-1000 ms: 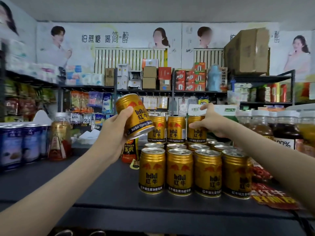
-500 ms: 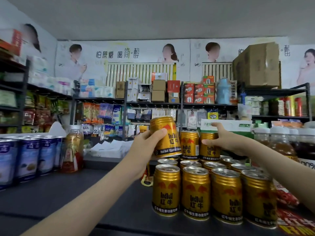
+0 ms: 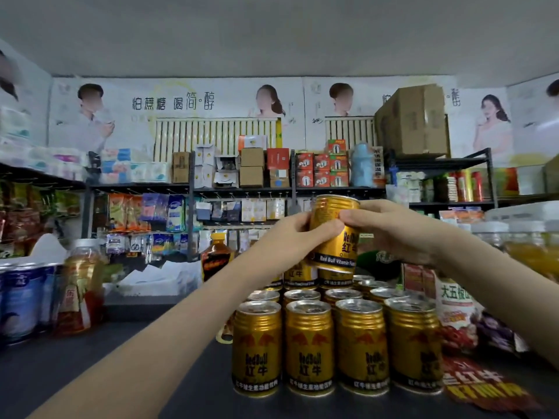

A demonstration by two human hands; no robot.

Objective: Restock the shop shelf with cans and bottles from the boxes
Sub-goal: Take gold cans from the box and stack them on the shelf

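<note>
L hand grips gold can at its 9 o'clock side, R hand w/ fingers curled round its 3 o'clock side. Can slightly tilted, above stacked cans at 6 o'clock on dark shelf.

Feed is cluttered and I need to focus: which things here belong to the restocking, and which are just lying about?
Job: raised gold can, gripped by left hand and right hand; shelved gold cans below it; dark shelf.
Lying about: blue cans, amber bottle, red sign, cardboard box on the far rack.
</note>
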